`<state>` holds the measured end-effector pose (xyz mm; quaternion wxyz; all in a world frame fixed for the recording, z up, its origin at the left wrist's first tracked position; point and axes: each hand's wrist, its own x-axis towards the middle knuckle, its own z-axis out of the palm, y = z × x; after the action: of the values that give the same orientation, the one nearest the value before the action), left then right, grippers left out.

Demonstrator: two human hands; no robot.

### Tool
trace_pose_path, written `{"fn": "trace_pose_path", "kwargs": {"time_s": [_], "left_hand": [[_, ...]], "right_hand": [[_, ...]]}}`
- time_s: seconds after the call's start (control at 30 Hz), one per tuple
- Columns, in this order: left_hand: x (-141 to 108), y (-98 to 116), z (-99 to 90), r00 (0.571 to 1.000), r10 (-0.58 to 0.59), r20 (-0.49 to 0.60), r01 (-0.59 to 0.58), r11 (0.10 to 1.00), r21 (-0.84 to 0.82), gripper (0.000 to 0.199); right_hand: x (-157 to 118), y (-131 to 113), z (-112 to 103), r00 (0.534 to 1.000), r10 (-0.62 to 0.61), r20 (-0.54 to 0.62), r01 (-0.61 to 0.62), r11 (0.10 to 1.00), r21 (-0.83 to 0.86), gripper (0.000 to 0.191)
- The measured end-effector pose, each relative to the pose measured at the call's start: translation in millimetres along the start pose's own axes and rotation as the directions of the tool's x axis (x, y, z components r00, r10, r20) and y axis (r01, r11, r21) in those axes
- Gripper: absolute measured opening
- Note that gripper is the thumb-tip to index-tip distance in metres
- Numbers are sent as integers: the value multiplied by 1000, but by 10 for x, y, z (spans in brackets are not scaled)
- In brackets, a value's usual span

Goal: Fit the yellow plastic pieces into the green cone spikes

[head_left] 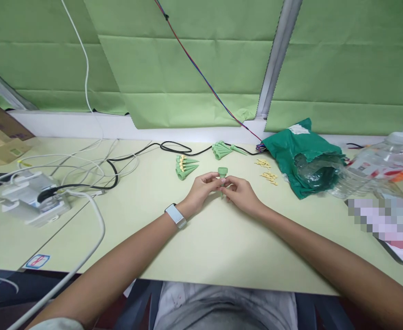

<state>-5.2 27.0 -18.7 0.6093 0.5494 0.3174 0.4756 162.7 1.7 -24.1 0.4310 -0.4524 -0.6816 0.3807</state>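
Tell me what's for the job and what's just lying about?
Likely for the job:
green cone in left hand and right hand
plain green cones
green cones with yellow bits
loose yellow bits

Probably lying about:
green bag
plastic bottle
power strip
cardboard box

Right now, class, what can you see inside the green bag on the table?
Crumpled clear plastic shows at the open mouth of the green bag. Anything deeper is covered by the bag's opaque sides and cannot be seen.
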Motion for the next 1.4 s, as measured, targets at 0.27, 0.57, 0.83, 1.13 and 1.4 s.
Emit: {"fn": "trace_pose_path", "kwargs": {"time_s": [0.27,0.57,0.83,1.13,1.4], "left_hand": [[33,-71,11,979,-66,-195,66,998,-10,43],[7,-74,39,978,-61,-198,57,998,-25,15],[14,-87,30,981,-72,-182,71,997,-10,11],[-63,18,55,997,-66,34,63,995,81,5],[-198,181,64,845,-176,505,81,975,204,17]], "right_hand": [[609,333,-117,980,-38,-196,-38,930,-365,19],[1473,270,258,998,-26,-59,-33,579,-815,22],[1789,236,259,1000,2,4,2,518,-855,28],[1470,20,363,919,-198,340,389,582,-714,27],[1237,82,440,823,-390,412,566,606,-558,18]]}}
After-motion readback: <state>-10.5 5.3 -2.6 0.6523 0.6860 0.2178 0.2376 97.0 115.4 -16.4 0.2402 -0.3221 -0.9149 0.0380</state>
